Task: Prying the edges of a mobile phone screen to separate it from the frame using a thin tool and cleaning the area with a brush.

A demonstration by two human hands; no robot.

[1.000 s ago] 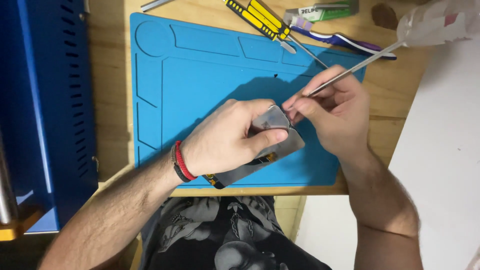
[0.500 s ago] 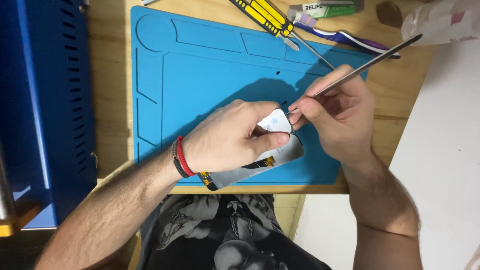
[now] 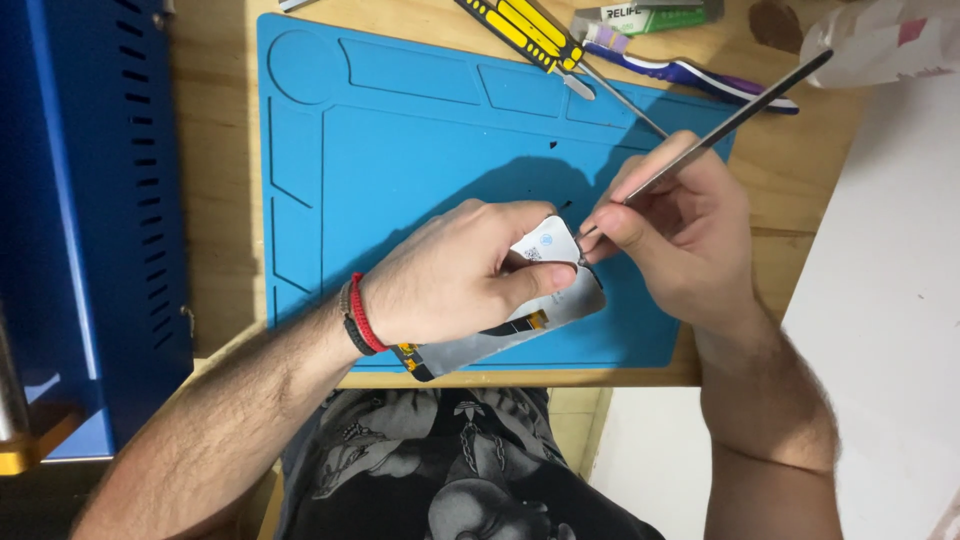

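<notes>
Over the blue mat [image 3: 420,160], the left hand [image 3: 450,280] is gripping a phone panel [image 3: 520,330] at its near edge, while the right hand [image 3: 670,235] is pinching a metal pry tool [image 3: 735,95], its tip touching the panel's top corner.

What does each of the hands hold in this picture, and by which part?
The left hand clamps the flat phone panel across its upper end. The right hand pinches the thin metal pry tool near its lower tip.

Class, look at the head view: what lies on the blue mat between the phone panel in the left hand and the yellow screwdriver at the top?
In the head view, only bare blue mat lies between the phone panel and the yellow screwdriver.
</notes>
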